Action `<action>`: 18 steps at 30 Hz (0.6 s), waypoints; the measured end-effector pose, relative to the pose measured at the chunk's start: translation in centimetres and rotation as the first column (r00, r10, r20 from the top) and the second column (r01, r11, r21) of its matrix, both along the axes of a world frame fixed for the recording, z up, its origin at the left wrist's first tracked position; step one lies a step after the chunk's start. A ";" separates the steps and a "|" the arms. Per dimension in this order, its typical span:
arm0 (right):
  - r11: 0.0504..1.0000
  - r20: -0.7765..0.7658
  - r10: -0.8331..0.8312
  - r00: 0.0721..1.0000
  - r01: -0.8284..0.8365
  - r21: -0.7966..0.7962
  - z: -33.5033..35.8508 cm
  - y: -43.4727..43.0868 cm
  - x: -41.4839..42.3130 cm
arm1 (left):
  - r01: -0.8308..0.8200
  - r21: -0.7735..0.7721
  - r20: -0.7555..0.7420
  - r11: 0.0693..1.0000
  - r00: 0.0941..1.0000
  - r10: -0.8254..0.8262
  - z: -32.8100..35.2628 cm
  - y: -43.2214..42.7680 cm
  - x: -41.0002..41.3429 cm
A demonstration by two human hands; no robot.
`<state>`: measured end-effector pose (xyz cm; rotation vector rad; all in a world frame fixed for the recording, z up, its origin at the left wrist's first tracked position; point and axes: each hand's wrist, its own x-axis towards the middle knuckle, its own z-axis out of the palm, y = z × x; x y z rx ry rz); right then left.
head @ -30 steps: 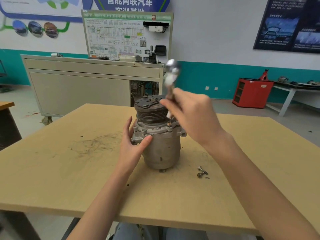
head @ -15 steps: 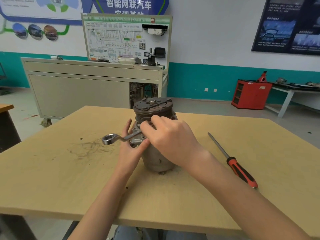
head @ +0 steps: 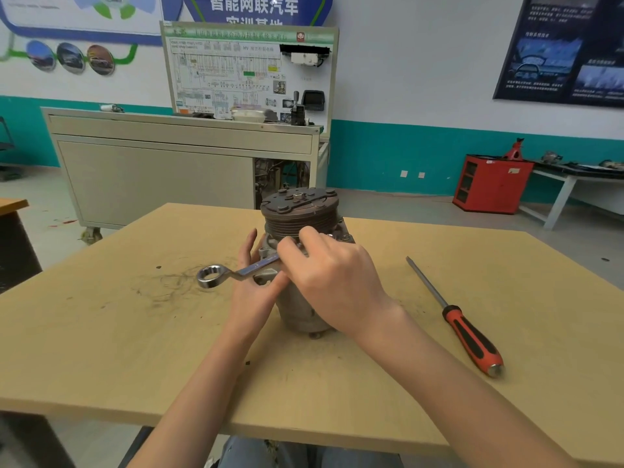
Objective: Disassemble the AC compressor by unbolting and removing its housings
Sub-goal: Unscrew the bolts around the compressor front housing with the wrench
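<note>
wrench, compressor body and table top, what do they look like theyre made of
Wrench: polished steel, probably chrome-plated; bright mirror-like shine.
Compressor body: likely cast aluminium; dull grey and rough, with grime.
Table top: wood-look board, maybe laminate; flat pale tan with dark scuffs.

I see a brightly polished steel wrench [head: 216, 276], the compressor [head: 300, 309] body in dull, rough-cast grey metal, its grooved pulley [head: 299, 216] dark and rusty, a matt pale wooden surface [head: 135, 332] smudged with grime, and a screwdriver [head: 472, 339] with a smooth red-and-black plastic-looking handle
</note>
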<state>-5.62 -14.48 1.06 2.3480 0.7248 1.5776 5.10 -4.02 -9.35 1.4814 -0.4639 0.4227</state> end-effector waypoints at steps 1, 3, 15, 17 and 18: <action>1.000 0.002 0.007 1.000 -0.007 0.022 0.0 0.0 0.1 | 0.000 -0.002 -0.002 1.000 1.000 0.000 0.1 0.0 -0.1; 0.998 -0.007 0.044 0.999 -0.044 0.055 -0.2 -0.2 0.3 | 0.027 -0.017 -0.020 0.999 0.999 -0.027 0.3 0.1 -0.3; 0.526 -0.206 0.756 0.621 -0.390 0.756 -0.4 -8.0 0.8 | 0.061 0.003 -0.099 0.998 0.993 -0.060 0.7 0.6 -1.0; 0.301 -0.132 0.857 0.497 -0.277 0.913 -0.4 -8.9 1.6 | 0.065 0.004 -0.105 0.998 0.992 -0.064 0.7 0.6 -1.1; 0.183 -0.092 0.896 0.434 -0.174 0.967 -0.3 -9.4 2.1 | 0.065 0.006 -0.109 0.998 0.992 -0.064 0.7 0.6 -1.1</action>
